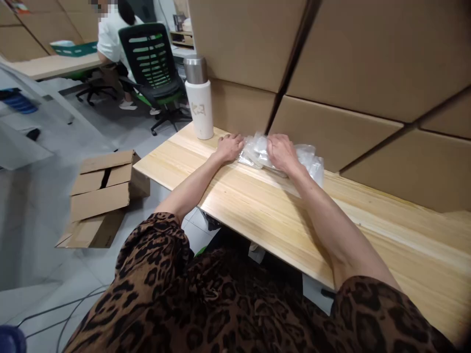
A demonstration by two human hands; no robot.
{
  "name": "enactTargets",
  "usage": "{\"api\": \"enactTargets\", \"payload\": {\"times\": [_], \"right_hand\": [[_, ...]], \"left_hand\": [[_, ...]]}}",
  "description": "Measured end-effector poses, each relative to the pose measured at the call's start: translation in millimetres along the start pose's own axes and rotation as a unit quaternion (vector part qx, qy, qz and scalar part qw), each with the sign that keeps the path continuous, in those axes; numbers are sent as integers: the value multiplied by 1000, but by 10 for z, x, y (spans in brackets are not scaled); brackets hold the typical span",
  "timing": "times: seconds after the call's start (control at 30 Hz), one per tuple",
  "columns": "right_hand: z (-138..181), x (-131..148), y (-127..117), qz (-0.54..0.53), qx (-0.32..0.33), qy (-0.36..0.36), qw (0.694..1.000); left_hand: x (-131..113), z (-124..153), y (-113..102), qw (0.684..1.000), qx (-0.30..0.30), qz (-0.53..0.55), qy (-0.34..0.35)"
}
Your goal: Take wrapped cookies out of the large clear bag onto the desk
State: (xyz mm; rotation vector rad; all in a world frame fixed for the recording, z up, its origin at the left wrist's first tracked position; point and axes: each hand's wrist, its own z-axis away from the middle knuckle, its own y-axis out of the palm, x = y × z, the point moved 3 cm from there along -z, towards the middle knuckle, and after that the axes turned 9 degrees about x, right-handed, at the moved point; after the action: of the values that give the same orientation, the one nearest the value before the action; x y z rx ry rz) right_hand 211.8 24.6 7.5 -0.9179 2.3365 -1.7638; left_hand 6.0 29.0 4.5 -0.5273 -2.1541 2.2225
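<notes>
Backing clear bags [253,153]: cartons [333,130]; bottle [199,109] beside spread left hand [230,147]; right hand [282,151]'s grip unclear

It's bright in here, a soft shadow lying on the desk [250,206] beside the right arm [324,211], plastic bags [256,151] glinting; the floor [37,201] at left blurs, and the view's edges stretch.

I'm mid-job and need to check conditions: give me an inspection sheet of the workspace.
Surface: light wooden table; cardboard boxes along its far side.
Job's things: clear plastic bags, bunched near the boxes.
Clutter: white bottle, upright near the table's far left corner.
Hands: left hand at the bags' left end; right hand on them, grip unclear.
Cables: thin dark lines, lower left, possibly cables.
Surroundings: carton on the floor, left; co-worker and black-green chair beyond.
</notes>
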Motion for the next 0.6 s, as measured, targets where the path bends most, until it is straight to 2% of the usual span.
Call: {"api": "enactTargets", "payload": {"times": [0.13,0.2,0.3,0.4,0.47,0.5,0.6], "right_hand": [[-74,57,-156,-5,59,13,998],[-85,48,-253,-18,60,10,998],[12,-6,-446,-57,14,-7,998],[261,-121,-654,-93,-48,-2,994],[480,-230,-770,-100,-80,5,992],[594,-293,-818,-99,-92,9,991],[931,-515,-925,-95,-117,34,988]], "left_hand": [[16,53,-62,999,-10,40,0],[38,85,-73,998,-19,58,3],[56,140,-117,995,-58,80,-14],[-40,201,-239,985,-143,95,-18],[-226,221,-313,981,-173,88,30],[-351,218,-331,980,-168,77,70],[-745,167,-287,977,-102,30,184]]}}
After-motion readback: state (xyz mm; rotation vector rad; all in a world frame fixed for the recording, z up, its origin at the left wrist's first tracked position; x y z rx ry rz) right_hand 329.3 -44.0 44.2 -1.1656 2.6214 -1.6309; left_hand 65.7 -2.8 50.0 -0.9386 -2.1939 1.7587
